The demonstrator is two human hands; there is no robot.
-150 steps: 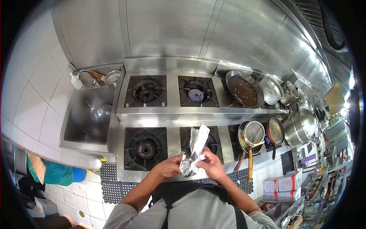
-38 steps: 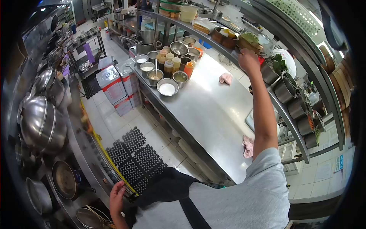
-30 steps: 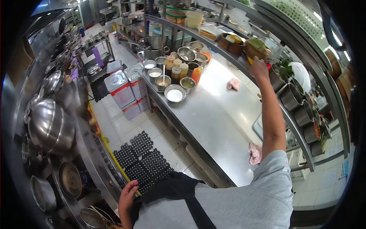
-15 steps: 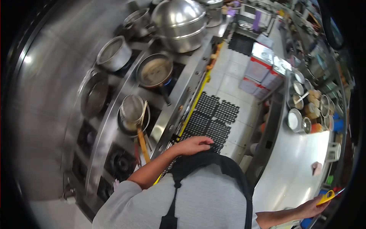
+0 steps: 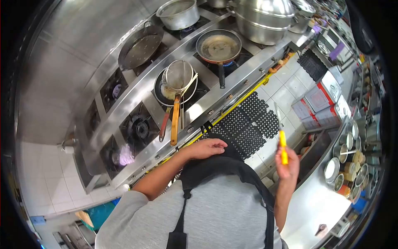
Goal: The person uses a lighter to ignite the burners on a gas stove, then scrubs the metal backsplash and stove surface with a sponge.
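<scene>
My right hand [image 5: 288,164] is closed round the yellow handle of a slim tool [image 5: 283,147], held up in front of me on the right. Its long, thin metal end points away, over the floor; its exact kind does not show. My left hand [image 5: 208,148] is at my waist by the black apron, fingers loosely bent, with nothing visible in it. Beyond it on the stove sits a pan [image 5: 160,94] with a red handle. A round mesh strainer [image 5: 179,74] with a wooden handle lies across that pan, along with light sticks.
A frying pan [image 5: 219,49] with brownish liquid stands over a blue flame. Behind are a dark wok [image 5: 142,50], a pot [image 5: 179,16] and a large steamer [image 5: 265,25]. Black mats [image 5: 244,120] cover the floor. A steel counter [image 5: 311,207] with bowls runs along the right.
My right hand has swung from the far right counter to in front of me, bringing the yellow-handled tool upright. My view has turned, showing more of the stove. My left hand stays at my waist.
</scene>
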